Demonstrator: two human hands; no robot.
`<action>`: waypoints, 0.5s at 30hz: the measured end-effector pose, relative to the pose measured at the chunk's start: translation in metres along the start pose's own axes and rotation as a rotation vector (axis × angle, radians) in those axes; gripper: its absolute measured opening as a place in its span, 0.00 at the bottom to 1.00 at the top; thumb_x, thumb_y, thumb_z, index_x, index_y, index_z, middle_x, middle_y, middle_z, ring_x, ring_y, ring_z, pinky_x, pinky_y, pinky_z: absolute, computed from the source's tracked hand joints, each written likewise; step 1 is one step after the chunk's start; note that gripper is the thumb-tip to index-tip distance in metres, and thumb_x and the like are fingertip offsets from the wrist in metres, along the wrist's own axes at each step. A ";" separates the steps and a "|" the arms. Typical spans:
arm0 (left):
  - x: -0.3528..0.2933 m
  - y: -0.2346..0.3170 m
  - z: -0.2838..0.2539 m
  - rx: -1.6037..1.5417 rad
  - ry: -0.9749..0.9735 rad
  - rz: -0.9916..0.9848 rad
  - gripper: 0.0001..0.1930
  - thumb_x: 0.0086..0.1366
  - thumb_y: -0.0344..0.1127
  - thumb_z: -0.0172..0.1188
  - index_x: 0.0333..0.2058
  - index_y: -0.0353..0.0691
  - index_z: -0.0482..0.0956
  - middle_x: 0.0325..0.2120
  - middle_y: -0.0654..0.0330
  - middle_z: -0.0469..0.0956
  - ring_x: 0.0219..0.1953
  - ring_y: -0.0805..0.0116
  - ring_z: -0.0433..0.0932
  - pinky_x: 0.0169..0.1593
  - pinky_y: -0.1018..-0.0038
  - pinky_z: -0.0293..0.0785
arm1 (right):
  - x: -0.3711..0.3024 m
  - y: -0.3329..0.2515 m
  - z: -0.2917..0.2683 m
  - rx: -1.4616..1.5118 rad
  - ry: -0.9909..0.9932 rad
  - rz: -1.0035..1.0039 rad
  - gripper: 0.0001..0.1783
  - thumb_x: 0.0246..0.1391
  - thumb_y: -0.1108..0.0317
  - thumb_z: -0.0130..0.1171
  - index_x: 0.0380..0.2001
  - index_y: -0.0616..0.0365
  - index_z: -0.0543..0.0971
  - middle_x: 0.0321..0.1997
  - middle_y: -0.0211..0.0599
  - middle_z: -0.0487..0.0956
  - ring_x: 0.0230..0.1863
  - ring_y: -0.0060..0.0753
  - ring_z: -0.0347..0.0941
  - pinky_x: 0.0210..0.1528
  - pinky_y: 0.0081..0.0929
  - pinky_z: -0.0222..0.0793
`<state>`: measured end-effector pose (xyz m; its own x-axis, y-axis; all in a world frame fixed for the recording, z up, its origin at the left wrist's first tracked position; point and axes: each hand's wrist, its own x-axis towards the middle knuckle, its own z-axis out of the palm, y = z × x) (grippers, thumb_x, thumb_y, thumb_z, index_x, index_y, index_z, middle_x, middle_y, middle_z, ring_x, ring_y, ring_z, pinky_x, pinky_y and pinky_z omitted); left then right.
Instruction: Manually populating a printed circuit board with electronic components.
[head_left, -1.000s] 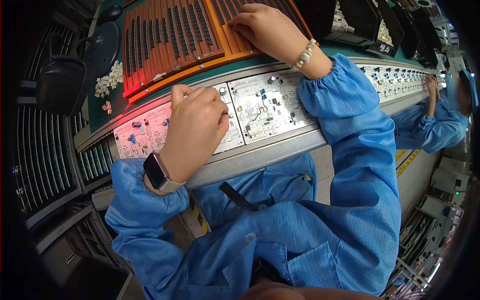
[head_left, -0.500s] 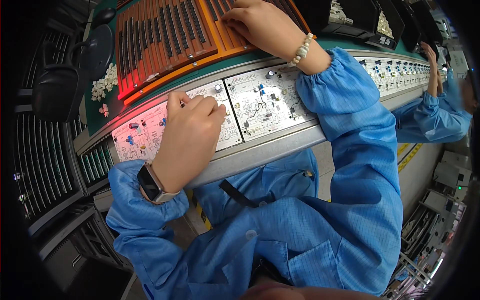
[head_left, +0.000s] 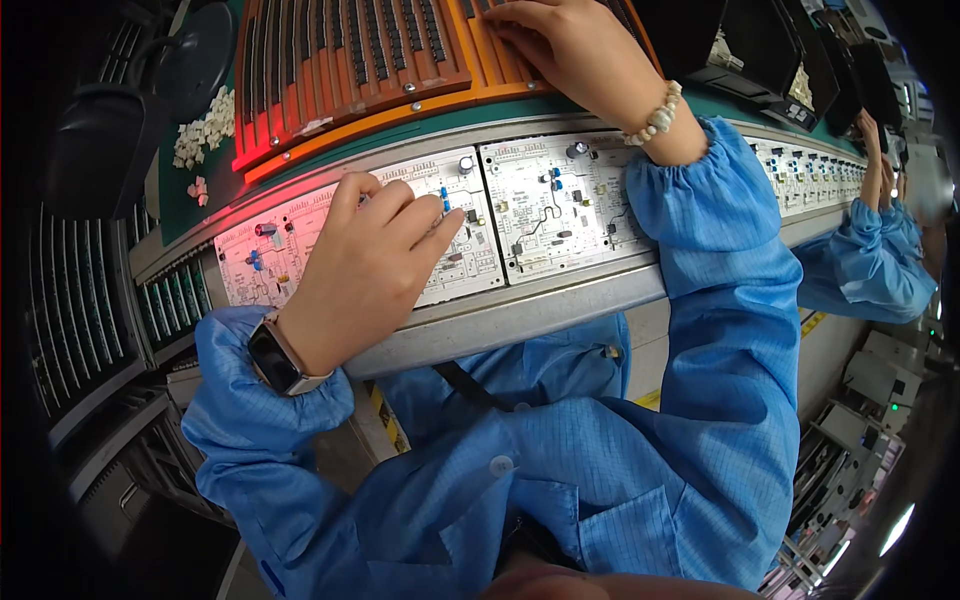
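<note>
My left hand, wearing a watch, is over a white circuit board lit red at its left end. Its fingers are curled down close to the board; the fingertips are partly hidden, so I cannot see what is between them. My right hand, with a beaded bracelet, reaches onto an orange-brown slotted rack. Its thumb and fingers bend together at the slots, and anything in them is too small to make out. A second board with mounted components lies to the right, under my right forearm.
Rows of small black parts fill many rack slots. Loose white pieces lie left of the rack on the green surface. Black bins stand at the upper right. A metal rail borders the boards. A co-worker's blue sleeve shows farther right.
The view has shifted, so rack and boards appear farther right. My left hand has moved left across its board, baring blue components. The right hand stays at the rack slots.
</note>
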<state>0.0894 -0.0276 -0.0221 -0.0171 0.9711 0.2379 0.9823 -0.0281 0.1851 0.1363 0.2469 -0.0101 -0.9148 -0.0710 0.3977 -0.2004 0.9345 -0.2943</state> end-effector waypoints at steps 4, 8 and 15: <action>0.001 0.003 0.000 0.079 -0.007 0.047 0.14 0.60 0.30 0.56 0.43 0.31 0.81 0.37 0.60 0.76 0.40 0.65 0.72 0.52 0.63 0.67 | 0.003 0.001 0.001 0.006 -0.031 -0.009 0.11 0.56 0.75 0.58 0.42 0.65 0.82 0.38 0.47 0.78 0.42 0.49 0.75 0.48 0.36 0.74; 0.002 0.003 0.005 0.114 -0.007 0.104 0.14 0.59 0.30 0.57 0.42 0.29 0.81 0.36 0.60 0.76 0.40 0.66 0.73 0.51 0.64 0.69 | 0.004 -0.002 -0.001 0.036 -0.069 0.070 0.11 0.56 0.75 0.59 0.42 0.65 0.82 0.38 0.47 0.77 0.41 0.49 0.76 0.47 0.35 0.74; 0.000 -0.006 0.009 -0.025 0.054 0.082 0.16 0.59 0.31 0.58 0.45 0.31 0.81 0.38 0.62 0.76 0.41 0.67 0.73 0.51 0.64 0.69 | 0.004 0.002 0.000 0.023 -0.101 0.067 0.11 0.56 0.76 0.60 0.43 0.65 0.82 0.39 0.48 0.77 0.41 0.50 0.76 0.47 0.35 0.74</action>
<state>0.0855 -0.0251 -0.0320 0.0525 0.9512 0.3041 0.9759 -0.1135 0.1866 0.1318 0.2480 -0.0093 -0.9568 -0.0441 0.2875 -0.1445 0.9300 -0.3381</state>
